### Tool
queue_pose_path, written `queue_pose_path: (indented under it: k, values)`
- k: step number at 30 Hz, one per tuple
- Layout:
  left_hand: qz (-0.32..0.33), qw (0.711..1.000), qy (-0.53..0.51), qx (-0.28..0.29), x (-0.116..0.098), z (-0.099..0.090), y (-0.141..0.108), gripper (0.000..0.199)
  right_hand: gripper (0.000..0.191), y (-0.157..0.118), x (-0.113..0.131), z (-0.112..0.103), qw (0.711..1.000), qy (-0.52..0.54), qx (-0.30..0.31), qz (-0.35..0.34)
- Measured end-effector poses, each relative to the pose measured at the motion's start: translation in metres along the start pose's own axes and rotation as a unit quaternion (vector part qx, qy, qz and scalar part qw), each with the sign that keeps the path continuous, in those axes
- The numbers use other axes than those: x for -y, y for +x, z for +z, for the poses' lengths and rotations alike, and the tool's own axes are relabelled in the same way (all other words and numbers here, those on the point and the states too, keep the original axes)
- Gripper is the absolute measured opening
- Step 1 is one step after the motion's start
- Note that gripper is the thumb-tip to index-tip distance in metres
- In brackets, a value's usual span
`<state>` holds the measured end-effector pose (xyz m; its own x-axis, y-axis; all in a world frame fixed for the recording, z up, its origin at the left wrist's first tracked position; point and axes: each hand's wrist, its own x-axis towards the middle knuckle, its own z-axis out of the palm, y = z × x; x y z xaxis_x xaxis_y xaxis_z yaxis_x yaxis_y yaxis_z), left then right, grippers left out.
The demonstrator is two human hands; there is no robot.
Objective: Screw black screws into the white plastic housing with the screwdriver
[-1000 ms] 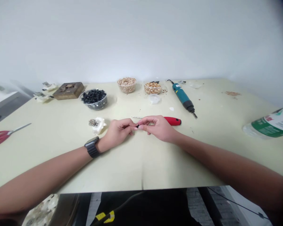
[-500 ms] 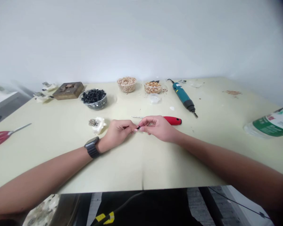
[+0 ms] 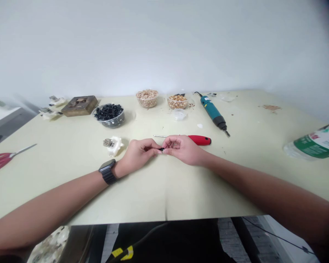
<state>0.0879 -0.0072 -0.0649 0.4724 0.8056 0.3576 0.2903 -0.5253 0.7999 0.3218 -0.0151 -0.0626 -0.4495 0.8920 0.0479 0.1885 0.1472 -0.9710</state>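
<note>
Both hands meet over the middle of the counter (image 3: 167, 191). The fingers of the left hand (image 3: 137, 154) and the right hand (image 3: 183, 149) are closed in pinches from either side on a small black piece (image 3: 161, 149), which sits between the fingertips, clear of the counter. It is tiny and partly hidden, so its exact shape is hard to make out, and it may be held mainly by one hand.

Just left of the left hand lies a white plastic housing (image 3: 114, 145) with a metal part (image 3: 108, 142) at its end. Behind the right hand lies a red-handled awl (image 3: 200, 140), its thin shaft pointing left.

Farther back, a glass bowl (image 3: 109, 124) holds a heap of black pieces, and two tubs of tan granules (image 3: 147, 98) stand beside it. As things lie, one black piece is in hand, many remain in the bowl, and none shows fitted on the housing.
</note>
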Motion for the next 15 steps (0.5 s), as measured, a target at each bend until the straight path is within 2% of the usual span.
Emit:
queue_pose_path:
  k: [7,15]
  values:
    - [-0.010,1.000,-0.013,0.012,-0.0007,0.0006,0.0016,0.021,0.018,-0.0011,0.0023,0.0011,0.999,-0.047,0.007,-0.010]
    - [-0.005,1.000,0.022,0.019,0.0007,0.0005,-0.0009,0.019,0.010,-0.0027,0.0034,0.0022,0.997,-0.074,0.021,-0.015]
